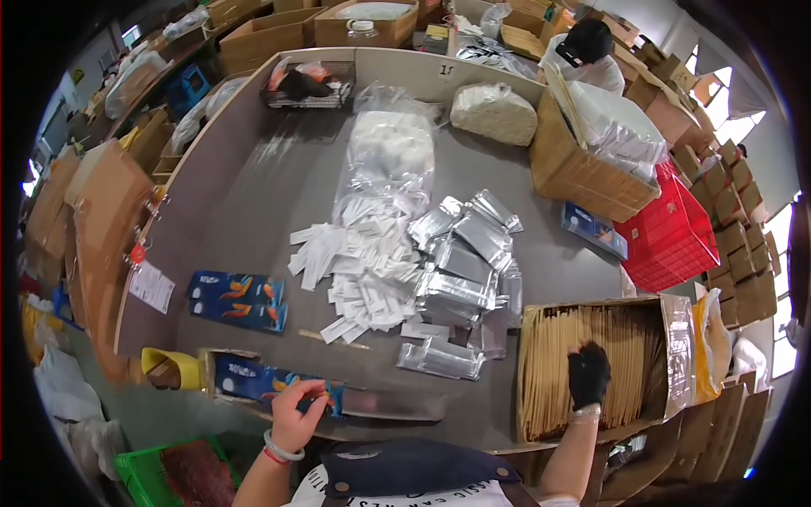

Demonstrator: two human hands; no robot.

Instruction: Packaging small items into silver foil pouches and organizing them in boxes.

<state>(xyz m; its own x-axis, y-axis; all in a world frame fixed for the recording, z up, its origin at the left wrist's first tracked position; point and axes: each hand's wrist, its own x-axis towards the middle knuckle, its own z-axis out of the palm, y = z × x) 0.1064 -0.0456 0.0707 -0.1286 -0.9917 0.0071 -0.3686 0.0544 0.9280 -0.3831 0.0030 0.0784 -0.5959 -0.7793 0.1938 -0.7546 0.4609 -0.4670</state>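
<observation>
At the front edge of the table, a row of blue printed packets [253,378] lies in a low open box. Over the right end of that row is my left hand [296,412], thumb and forefinger curled together at a blue packet's edge. A clear, shiny strip [393,405] extends to the right of the fingers. My right hand [589,376], in a black fingerless glove, is down in a cardboard box [677,355] of thin wooden sticks [549,372]. Its fingers are bent against the sticks; whatever they grip is hidden.
Mid-table lie a heap of small white sachets [363,270], silver foil packets [469,262] and a clear bag of white items [393,152]. More blue packets [236,300] rest at left. A carton [583,173] and red crate [676,228] stand right. Beyond is another person [583,55].
</observation>
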